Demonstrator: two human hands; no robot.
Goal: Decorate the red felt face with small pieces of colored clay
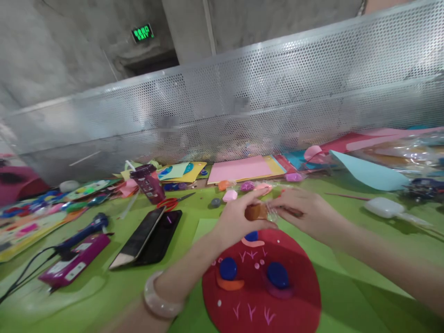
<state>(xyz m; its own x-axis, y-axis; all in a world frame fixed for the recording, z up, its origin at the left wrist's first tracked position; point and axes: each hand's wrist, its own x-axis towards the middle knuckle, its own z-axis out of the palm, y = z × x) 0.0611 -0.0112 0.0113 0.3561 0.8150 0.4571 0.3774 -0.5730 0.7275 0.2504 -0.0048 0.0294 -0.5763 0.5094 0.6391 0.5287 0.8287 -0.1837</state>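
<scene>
Both hands meet just beyond a red paper circle (pixel 248 293), which carries blue clay discs (pixel 277 274), an orange clay crescent (pixel 231 284) and pink branching marks. My left hand (pixel 239 215) curls its fingers around a brown lump of clay (pixel 255 212). A crinkled clear plastic wrapper (pixel 272 213) lies against the lump's right side. On that wrapper, the bent fingers of my right hand (pixel 307 210) are closed. Its fingertips are partly hidden and slightly blurred. Behind the hands are pink clay (pixel 230 196), purple clay (pixel 247 186) and orange clay (pixel 224 185).
Left of the hands are a phone (pixel 142 236), red-handled scissors (pixel 169 203), a dark lidded cup (pixel 149 182) and a purple device with a cord (pixel 76 261). Coloured paper (pixel 239 170) lies along a perforated metal screen (pixel 243 101). A white paddle-shaped object (pixel 385 208) is right.
</scene>
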